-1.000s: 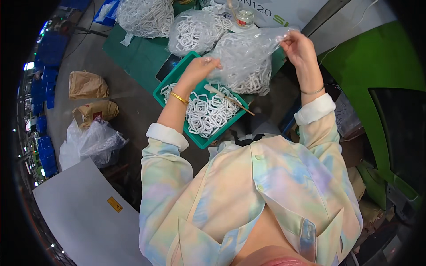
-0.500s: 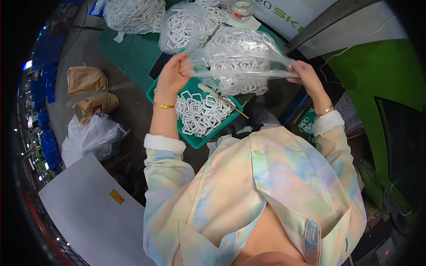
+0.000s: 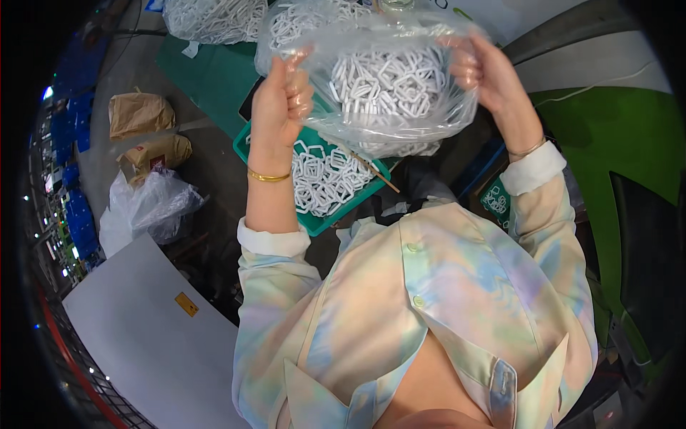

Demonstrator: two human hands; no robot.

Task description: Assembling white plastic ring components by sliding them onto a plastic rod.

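Between my hands a clear plastic bag [image 3: 400, 130] is spread wide at its mouth. Inside it lie many white angular plastic rings [image 3: 389, 82], seen through the opening. My left hand [image 3: 286, 93] grips the left side of the bag's rim, fingers curled. On the right side, my right hand [image 3: 477, 70] is closed round the rim in the same way. Below the bag, a green tray [image 3: 312, 227] holds more loose white rings [image 3: 325, 182]. A thin wooden stick [image 3: 382, 179] lies across the tray's right part, its far end hidden by the bag.
More filled clear bags [image 3: 214, 20] stand at the back of the green table [image 3: 204, 86]. Brown paper bags [image 3: 139, 114] and a crumpled plastic bag [image 3: 153, 214] are at the left, above a grey panel [image 3: 153, 322]. A smaller green tray [image 3: 495, 200] sits by my right forearm.
Both hands have risen away from me and pulled the bag's mouth from a stretched flat band into a wide opening. The rings inside now show directly.
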